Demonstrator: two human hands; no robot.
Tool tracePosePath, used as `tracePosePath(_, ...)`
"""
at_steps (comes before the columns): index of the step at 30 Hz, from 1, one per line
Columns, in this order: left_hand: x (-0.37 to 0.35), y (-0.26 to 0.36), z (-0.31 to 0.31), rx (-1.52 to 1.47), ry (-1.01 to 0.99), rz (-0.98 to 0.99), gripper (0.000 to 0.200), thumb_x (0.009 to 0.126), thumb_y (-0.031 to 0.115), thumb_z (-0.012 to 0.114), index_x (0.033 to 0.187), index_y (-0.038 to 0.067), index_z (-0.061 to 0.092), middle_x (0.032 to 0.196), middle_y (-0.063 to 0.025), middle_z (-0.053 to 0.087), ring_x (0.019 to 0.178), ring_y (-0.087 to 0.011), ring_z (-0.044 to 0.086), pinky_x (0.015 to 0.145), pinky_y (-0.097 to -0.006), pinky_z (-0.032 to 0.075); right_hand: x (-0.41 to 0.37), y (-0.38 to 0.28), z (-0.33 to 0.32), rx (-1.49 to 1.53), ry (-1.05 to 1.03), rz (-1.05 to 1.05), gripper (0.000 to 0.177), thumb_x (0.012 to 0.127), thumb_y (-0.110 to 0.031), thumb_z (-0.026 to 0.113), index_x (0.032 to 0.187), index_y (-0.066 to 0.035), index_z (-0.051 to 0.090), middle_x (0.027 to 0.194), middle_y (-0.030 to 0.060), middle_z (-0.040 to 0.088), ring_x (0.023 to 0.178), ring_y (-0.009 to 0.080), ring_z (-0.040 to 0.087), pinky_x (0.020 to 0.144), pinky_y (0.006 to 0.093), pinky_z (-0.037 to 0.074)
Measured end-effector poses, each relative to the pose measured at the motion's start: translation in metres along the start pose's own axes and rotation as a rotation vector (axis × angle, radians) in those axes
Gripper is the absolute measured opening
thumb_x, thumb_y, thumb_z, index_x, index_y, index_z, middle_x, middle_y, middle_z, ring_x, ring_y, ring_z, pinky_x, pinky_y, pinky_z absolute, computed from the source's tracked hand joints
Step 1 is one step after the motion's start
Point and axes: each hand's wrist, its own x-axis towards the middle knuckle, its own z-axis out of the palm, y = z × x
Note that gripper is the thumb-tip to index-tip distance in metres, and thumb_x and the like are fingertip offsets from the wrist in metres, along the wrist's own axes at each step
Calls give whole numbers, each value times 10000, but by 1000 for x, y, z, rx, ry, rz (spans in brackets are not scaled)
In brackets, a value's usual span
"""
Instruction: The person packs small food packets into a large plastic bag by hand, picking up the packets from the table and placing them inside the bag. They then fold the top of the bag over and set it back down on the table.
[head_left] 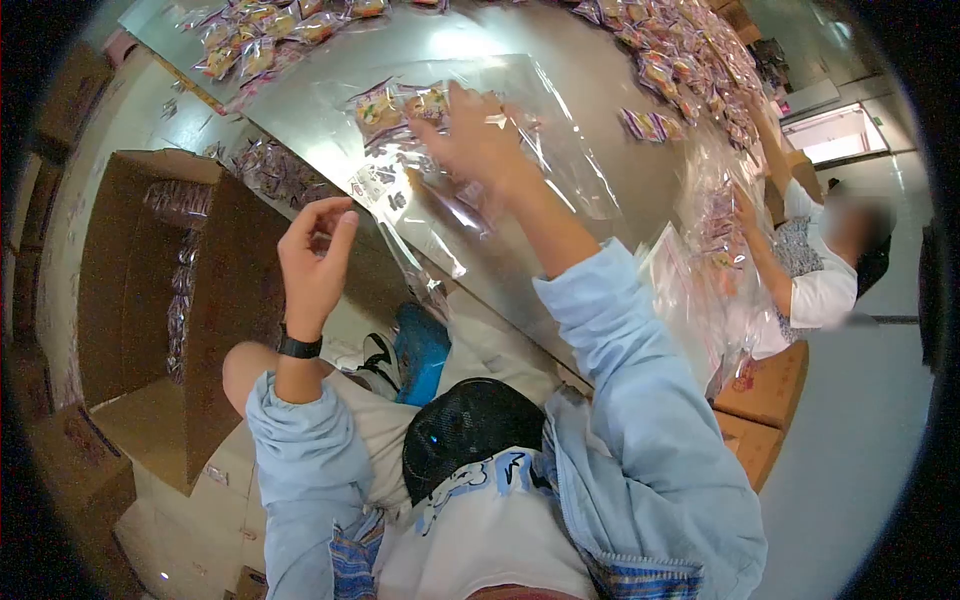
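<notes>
A large clear plastic bag [570, 150] lies spread on the metal table, one side of it hanging over the near edge. Small wrapped snack packets [377, 112] are at its far left part. My right hand [475, 140] reaches over the bag, thumb and index finger on either side of one snack packet [428, 102]. Dark printing [385, 188] shows on the film below. Just off the table edge, my left hand [315, 255] is raised with loosely curled fingers, thumb a little apart, its tips close to the bag's near-left edge. Nothing shows in it.
Heaps of snack packets [690, 65] cover the far side of the metal table [560, 50]. An open cardboard box [150, 420] with packed goods stands at left. On the right a person [800, 250] handles a filled clear bag [715, 235] beside cardboard cartons [765, 385].
</notes>
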Motion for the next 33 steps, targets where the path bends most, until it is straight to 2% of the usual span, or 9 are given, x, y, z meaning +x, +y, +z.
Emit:
tracePosePath(3, 3, -6, 9, 3, -21, -35, 322, 918, 143, 714, 1212, 31, 649, 1010, -21, 641, 825, -83, 560, 662, -228, 473, 19, -11, 2, -42, -255, 184, 651, 875, -468, 668, 1241, 60, 559, 1159, 254, 664, 1203, 407, 567, 1031, 563, 400)
tracePosePath(8, 9, -25, 13, -99, 8, -85, 622, 922, 203, 721, 1470, 55, 468, 1384, -129, 524, 1093, -185, 588, 717, -253, 525, 18, -14, 19, 278, -3, 135, 505, 786, -244, 776, 1159, 14, 553, 1143, 258, 627, 1094, 424, 612, 947, 493, 477)
tracePosePath(15, 45, -30, 6, -208, -37, -137, 714, 934, 256, 723, 1545, 81, 399, 1109, -100, 687, 992, -169, 633, 781, -260, 512, 27, -32, 33, -11, 263, -78, 602, 796, -265, 732, 1361, -117, 584, 1356, 241, 506, 1256, 417, 485, 1069, 595, 361)
tracePosePath(19, 51, -48, 7, -112, -71, -87, 703, 932, 246, 724, 1539, 83, 409, 1169, -120, 683, 945, -134, 630, 818, -267, 515, 21, -41, 34, -135, 195, -250, 429, 805, -394, 718, 1115, -98, 712, 1488, 195, 470, 1422, 430, 346, 1162, 690, 128)
tracePosePath(24, 53, -42, 7, -164, -81, -79, 649, 966, 176, 686, 1544, 103, 402, 1409, -124, 557, 1077, -128, 599, 787, -257, 550, 26, -57, 48, 401, 166, -68, 350, 798, -338, 747, 1047, -100, 684, 1250, 169, 648, 1309, 359, 499, 1156, 603, 231)
tracePosePath(27, 56, -41, 8, -208, -41, -44, 677, 918, 178, 733, 1520, 78, 441, 1309, -168, 608, 927, -126, 633, 844, -289, 529, 16, -67, 48, 650, 210, -99, 324, 801, -155, 733, 1103, -73, 650, 1236, 156, 650, 1184, 350, 598, 1077, 435, 408)
tracePosePath(30, 61, -48, 10, -163, -4, 20, 664, 922, 168, 728, 1517, 80, 446, 1237, -140, 608, 897, -125, 634, 824, -288, 530, 17, -53, 61, 752, 213, -495, 393, 815, -98, 688, 1203, -65, 630, 1245, 174, 638, 1187, 360, 591, 1057, 440, 430)
tracePosePath(31, 62, -45, 9, -192, -10, -33, 644, 923, 172, 730, 1505, 87, 467, 1178, -119, 595, 872, -119, 631, 805, -287, 530, 15, -48, 65, 895, 51, -344, 486, 824, -78, 666, 1303, -45, 589, 1258, 192, 628, 1210, 367, 572, 1082, 452, 410)
tracePosePath(33, 63, -43, 5, -167, -28, -45, 633, 921, 172, 732, 1498, 96, 482, 1176, -119, 597, 869, -120, 629, 800, -287, 529, 22, -25, 65, 549, 224, -297, 496, 831, -115, 682, 1307, -23, 579, 1256, 208, 626, 1198, 374, 575, 1062, 462, 425)
